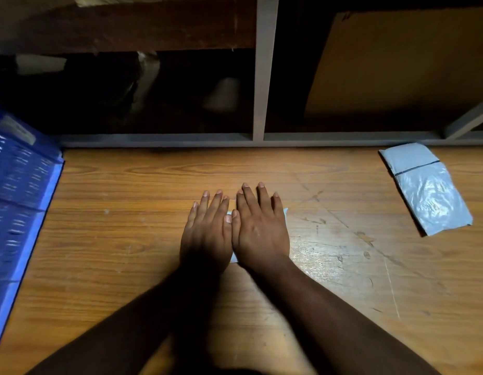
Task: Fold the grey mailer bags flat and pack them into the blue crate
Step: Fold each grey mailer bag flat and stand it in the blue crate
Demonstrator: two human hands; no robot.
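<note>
Two hands, the left hand (206, 234) and right hand (259, 228), lie flat with fingers straight, side by side, pressing one folded mailer bag (285, 213) on the wooden table (113, 239); a second grey bag (427, 188) lies far right; one blue crate (18, 190) stands at left.

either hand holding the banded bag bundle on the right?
No. The left hand and right hand press flat at table centre; the bundle lies apart, untouched.
</note>
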